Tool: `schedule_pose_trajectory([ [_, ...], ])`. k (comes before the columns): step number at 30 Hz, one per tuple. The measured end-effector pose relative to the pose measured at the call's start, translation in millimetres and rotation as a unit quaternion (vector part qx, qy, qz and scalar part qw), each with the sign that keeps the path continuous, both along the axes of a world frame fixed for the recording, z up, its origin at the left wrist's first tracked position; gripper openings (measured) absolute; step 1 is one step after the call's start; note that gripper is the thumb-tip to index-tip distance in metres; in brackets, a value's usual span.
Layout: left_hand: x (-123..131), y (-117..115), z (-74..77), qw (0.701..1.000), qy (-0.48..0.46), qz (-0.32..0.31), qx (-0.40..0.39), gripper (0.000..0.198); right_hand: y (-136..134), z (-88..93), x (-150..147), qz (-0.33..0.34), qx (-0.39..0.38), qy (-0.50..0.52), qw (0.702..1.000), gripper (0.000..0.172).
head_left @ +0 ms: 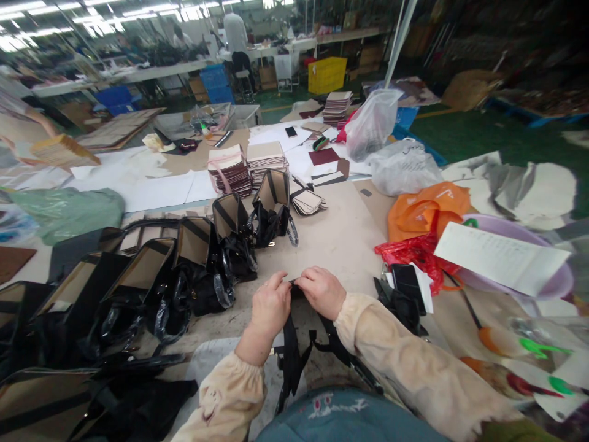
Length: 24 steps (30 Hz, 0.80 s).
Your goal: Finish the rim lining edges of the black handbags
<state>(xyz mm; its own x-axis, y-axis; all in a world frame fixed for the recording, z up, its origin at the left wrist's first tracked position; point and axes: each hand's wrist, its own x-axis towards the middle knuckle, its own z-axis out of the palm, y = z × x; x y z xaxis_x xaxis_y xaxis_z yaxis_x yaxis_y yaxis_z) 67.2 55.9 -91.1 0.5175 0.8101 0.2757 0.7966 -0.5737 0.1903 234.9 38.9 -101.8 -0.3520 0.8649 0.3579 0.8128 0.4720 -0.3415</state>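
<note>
My left hand and my right hand are close together at the middle of the table, thumbs and fingers closed in a pinch. Between them they hold the top edge of a black bag piece, whose dark straps hang toward my apron. Most of it is hidden under my hands and in shadow. To the left stands a row of black handbags, open at the top, with tan board inside and plastic-wrapped handles. The closest of these, a small black bag, sits just beyond my left hand.
Stacks of cut panels stand behind the bags. On the right are an orange bag, a red plastic bag, a purple basin with a written sheet across it, and brushes with glue-coloured ends. Other people work farther back.
</note>
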Motion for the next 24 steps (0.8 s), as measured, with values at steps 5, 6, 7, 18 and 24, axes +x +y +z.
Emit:
schedule_pose_trajectory([
  [5, -2, 5, 3.0, 0.997, -0.032, -0.064, -0.027, 0.011, 0, 2.3, 1, -0.001, 0.000, -0.010, 1.000, 0.017],
  [6, -5, 6, 2.6, 0.995, -0.051, -0.078, -0.036, 0.010, 0, 2.7, 1, 0.002, 0.001, -0.011, 1.000, 0.017],
  [7, -7, 8, 1.7, 0.993, -0.070, -0.089, -0.044, 0.010, 0, 3.1, 1, 0.006, 0.002, -0.013, 1.000, 0.017],
  [18, -10, 13, -4.7, 0.981, -0.139, -0.113, -0.066, 0.011, 2, 2.1, -4, 0.016, 0.007, -0.036, 0.999, 0.020],
  [24, -14, 9, 2.2, 0.992, -0.055, -0.104, -0.040, 0.016, 7, 2.6, 0, 0.059, 0.007, -0.041, 0.997, 0.019],
])
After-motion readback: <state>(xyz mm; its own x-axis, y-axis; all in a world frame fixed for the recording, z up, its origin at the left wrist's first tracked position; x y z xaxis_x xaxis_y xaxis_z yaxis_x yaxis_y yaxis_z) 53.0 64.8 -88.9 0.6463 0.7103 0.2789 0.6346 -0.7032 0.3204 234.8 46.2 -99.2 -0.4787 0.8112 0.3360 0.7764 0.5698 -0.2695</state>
